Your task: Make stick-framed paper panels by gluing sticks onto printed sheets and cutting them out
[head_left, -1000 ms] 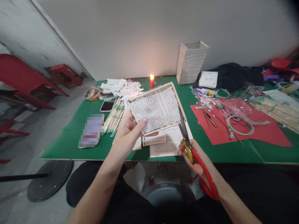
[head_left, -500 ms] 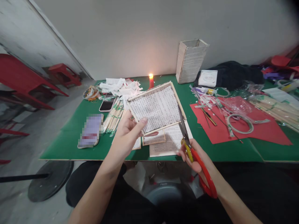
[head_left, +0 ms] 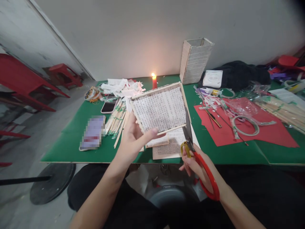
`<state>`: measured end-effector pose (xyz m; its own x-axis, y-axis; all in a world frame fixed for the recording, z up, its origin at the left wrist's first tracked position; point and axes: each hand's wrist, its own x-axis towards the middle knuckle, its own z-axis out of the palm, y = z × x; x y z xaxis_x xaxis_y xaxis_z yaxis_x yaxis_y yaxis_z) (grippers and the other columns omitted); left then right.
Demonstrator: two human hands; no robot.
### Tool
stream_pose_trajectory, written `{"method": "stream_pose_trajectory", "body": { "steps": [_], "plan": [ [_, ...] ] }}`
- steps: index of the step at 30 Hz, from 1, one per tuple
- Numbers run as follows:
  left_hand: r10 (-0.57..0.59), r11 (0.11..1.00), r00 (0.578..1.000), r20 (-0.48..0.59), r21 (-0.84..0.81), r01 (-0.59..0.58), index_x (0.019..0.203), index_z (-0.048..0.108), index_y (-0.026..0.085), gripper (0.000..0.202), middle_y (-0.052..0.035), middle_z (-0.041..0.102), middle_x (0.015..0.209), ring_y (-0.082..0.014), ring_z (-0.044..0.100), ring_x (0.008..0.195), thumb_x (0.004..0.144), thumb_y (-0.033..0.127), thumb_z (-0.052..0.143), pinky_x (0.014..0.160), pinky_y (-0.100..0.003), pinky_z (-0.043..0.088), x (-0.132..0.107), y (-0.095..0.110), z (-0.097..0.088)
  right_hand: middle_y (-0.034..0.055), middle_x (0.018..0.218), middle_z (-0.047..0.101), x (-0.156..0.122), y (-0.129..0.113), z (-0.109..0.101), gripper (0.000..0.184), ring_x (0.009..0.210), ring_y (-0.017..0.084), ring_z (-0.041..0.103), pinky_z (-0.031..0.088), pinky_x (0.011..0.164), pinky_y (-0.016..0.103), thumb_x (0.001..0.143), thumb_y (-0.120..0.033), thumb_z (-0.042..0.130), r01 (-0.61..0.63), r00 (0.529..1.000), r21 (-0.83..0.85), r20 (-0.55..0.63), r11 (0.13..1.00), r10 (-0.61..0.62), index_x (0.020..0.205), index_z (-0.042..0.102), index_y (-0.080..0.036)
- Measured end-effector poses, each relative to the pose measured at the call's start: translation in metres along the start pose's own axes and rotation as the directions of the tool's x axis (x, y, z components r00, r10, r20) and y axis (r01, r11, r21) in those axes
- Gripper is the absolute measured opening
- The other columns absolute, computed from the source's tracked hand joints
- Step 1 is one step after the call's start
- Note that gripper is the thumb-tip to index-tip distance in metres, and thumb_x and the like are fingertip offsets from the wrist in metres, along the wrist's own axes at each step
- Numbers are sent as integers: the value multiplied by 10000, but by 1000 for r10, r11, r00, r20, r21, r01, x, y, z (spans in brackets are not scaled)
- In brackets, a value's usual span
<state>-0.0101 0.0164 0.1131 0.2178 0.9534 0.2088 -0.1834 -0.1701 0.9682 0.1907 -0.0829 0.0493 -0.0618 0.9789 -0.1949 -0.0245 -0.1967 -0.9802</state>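
My left hand [head_left: 134, 138] grips the near left corner of a wooden frame covered with printed paper [head_left: 160, 108], holding it tilted above the green table [head_left: 71, 140]. My right hand [head_left: 196, 165] is closed on red-handled scissors [head_left: 199, 159]. Their blades run up along the frame's right edge. Under the frame lie a smaller paper-covered frame [head_left: 158, 142] and a printed sheet [head_left: 175, 146].
A lit red candle [head_left: 154, 81] burns behind the frame, near paper scraps [head_left: 121, 87]. A phone [head_left: 108, 107], wrapped chopsticks [head_left: 118, 119] and a blurred packet [head_left: 92, 136] lie left. A tall paper box [head_left: 195, 60], red paper [head_left: 250, 133] and tape rings [head_left: 245, 125] lie right.
The frame has turned a little flatter and my left thumb has slid right along its near bar. The scissors have swung more upright along the right edge.
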Motion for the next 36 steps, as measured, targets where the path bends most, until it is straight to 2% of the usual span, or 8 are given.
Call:
{"method": "stream_pose_trajectory", "body": {
  "steps": [4, 7, 10, 13, 16, 22, 28, 36],
  "plan": [
    [-25, 998, 997, 69, -50, 28, 1194, 612, 284, 603, -58, 688, 1207, -325, 640, 1181, 676, 425, 885, 995, -486, 566, -6, -16, 5, -8, 791, 583, 3, 3, 6, 369, 623, 140, 605, 592, 689, 324, 888, -577, 601, -17, 1000, 0, -4, 1000, 17, 933, 542, -216],
    [-39, 996, 996, 84, -73, 45, 1097, 670, 243, 503, -70, 727, 1089, -325, 671, 1121, 684, 445, 874, 1005, -521, 551, -7, -25, 14, -13, 781, 574, 3, 3, 11, 344, 612, 129, 581, 592, 696, 317, 913, -557, 574, 24, 1000, -9, -15, 1000, -24, 934, 539, -216],
    [-80, 997, 997, -11, 15, 80, 851, 716, 191, 288, -69, 748, 866, -307, 708, 1017, 722, 419, 836, 992, -504, 555, -9, -27, 26, -20, 762, 555, 3, 2, 17, 269, 624, 125, 542, 577, 684, 297, 941, -486, 559, 92, 996, -52, -3, 994, -92, 936, 534, -218],
    [-99, 988, 985, -138, 103, 114, 738, 711, 184, 246, -64, 745, 771, -285, 724, 931, 732, 408, 814, 974, -473, 557, -13, -24, 34, -26, 739, 545, 3, -1, 22, 202, 608, 122, 517, 529, 614, 265, 956, -414, 535, 134, 991, -102, 2, 986, -135, 914, 514, -218],
    [-119, 978, 974, -195, 147, 149, 743, 723, 182, 246, -62, 748, 755, -271, 728, 869, 715, 403, 825, 957, -458, 557, -15, -21, 35, -35, 726, 545, 3, -5, 25, 144, 610, 116, 531, 482, 594, 240, 949, -341, 542, 176, 984, -146, 15, 974, -175, 886, 492, -223],
    [-150, 977, 967, -206, 120, 177, 735, 730, 171, 200, -61, 750, 779, -252, 722, 872, 731, 352, 816, 967, -430, 546, -15, -19, 33, -47, 740, 545, 3, -6, 26, 118, 590, 105, 516, 461, 583, 226, 922, -304, 587, 193, 981, -169, 24, 966, -192, 916, 494, -232],
    [-129, 978, 981, -143, 146, 150, 705, 737, 175, 154, -54, 761, 836, -238, 719, 934, 775, 306, 776, 947, -373, 560, -14, -13, 32, -34, 766, 545, 0, -6, 30, 136, 610, 106, 501, 475, 571, 217, 917, -330, 592, 127, 992, -75, 27, 989, -125, 913, 506, -225],
    [-104, 980, 990, -90, 160, 118, 678, 726, 193, 152, -32, 772, 863, -197, 726, 860, 811, 265, 735, 853, -314, 593, -13, -5, 33, -59, 691, 479, 1, -9, 29, 165, 541, 91, 465, 446, 516, 214, 904, -344, 602, 72, 997, -58, 41, 996, -70, 866, 500, -220]
  ]
}}
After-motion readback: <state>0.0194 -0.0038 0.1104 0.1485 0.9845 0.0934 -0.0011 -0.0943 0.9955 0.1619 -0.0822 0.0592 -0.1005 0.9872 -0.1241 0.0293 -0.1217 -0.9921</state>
